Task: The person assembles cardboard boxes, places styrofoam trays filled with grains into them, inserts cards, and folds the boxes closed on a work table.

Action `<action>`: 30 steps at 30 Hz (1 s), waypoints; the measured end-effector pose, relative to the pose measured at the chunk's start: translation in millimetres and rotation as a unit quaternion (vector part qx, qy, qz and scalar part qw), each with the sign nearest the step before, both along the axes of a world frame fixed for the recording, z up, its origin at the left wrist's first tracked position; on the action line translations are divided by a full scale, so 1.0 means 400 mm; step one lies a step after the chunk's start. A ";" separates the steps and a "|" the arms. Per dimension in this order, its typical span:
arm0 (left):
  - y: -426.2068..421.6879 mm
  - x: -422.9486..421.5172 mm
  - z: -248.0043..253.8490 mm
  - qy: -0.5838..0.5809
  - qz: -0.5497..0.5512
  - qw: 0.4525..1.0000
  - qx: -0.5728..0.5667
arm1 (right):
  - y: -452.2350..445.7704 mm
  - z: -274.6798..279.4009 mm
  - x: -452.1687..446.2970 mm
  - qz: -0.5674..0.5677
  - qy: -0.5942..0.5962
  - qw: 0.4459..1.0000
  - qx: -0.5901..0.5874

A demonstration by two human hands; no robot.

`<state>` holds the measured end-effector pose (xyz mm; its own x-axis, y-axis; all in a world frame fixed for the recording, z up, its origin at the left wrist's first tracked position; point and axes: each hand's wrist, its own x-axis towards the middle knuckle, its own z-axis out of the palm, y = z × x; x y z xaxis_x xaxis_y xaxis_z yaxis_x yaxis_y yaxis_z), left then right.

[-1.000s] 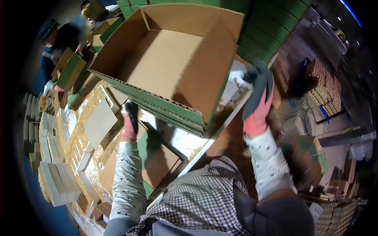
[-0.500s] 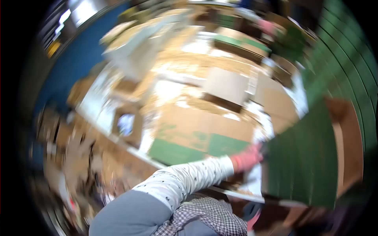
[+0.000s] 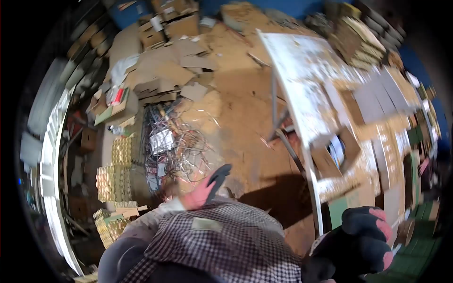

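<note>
My left hand (image 3: 203, 191), in a pink and dark glove, is in front of the checked apron (image 3: 236, 231). Its fingers are stretched out and nothing lies in them. Lower right, close to the camera, is my right hand (image 3: 361, 240) in a dark glove with pink patches. Its fingers look curled together; whatever they may hold is hidden. Beside this hand runs the edge of the white-topped table (image 3: 295, 118), where a cardboard box with green print (image 3: 351, 200) lies. An open small carton (image 3: 325, 162) holding something blue and white stands farther along.
Loose wires or strips (image 3: 184, 146) are piled on the brown floor (image 3: 250, 141). Flattened cardboard (image 3: 165, 70) lies beyond, near stacked boxes (image 3: 181, 23). Egg trays (image 3: 113, 181) are stacked at left. A metal table leg (image 3: 290, 151) juts out. Another person's pink-gloved hand (image 3: 423, 165) shows at far right.
The view has swung left, from the tabletop to the floor. My left hand has moved off the green cardboard to in front of the apron. My right hand now shows more fully.
</note>
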<state>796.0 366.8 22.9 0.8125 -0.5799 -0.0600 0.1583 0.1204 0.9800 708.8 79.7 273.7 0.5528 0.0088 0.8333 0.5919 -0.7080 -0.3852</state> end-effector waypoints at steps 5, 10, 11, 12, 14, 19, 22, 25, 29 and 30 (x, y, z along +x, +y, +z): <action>0.347 0.146 -0.041 -0.022 0.173 0.981 0.078 | 0.182 -0.011 0.309 0.056 -0.020 0.998 -0.004; 0.477 0.390 -0.140 0.023 0.218 0.973 0.071 | 0.320 -0.096 0.633 0.112 0.034 0.993 -0.002; 0.493 0.468 -0.164 0.019 0.216 0.974 0.071 | 0.349 -0.130 0.710 0.128 0.059 0.990 -0.006; 0.501 0.550 -0.179 0.004 0.223 0.970 0.099 | 0.384 -0.168 0.805 0.146 0.090 0.985 -0.008; 0.539 0.714 -0.299 0.061 0.234 0.970 0.034 | 0.443 -0.258 0.993 0.179 0.198 0.963 -0.026; 0.663 1.181 -0.557 0.213 0.254 0.941 0.074 | 0.562 -0.784 1.625 0.114 0.448 0.886 0.022; 0.819 1.364 -0.773 0.221 0.247 0.848 0.414 | 0.599 -1.231 1.881 0.005 0.662 0.742 -0.105; 0.925 1.524 -0.995 0.174 0.339 0.869 0.316 | 0.717 -1.452 2.079 0.091 0.685 0.676 -0.257; 1.014 1.920 -1.104 0.307 0.447 0.817 0.197 | 0.941 -1.715 2.377 0.100 0.733 0.611 -0.282; 1.028 1.993 -1.150 0.271 0.441 0.819 0.247 | 0.991 -1.796 2.447 0.098 0.741 0.604 -0.277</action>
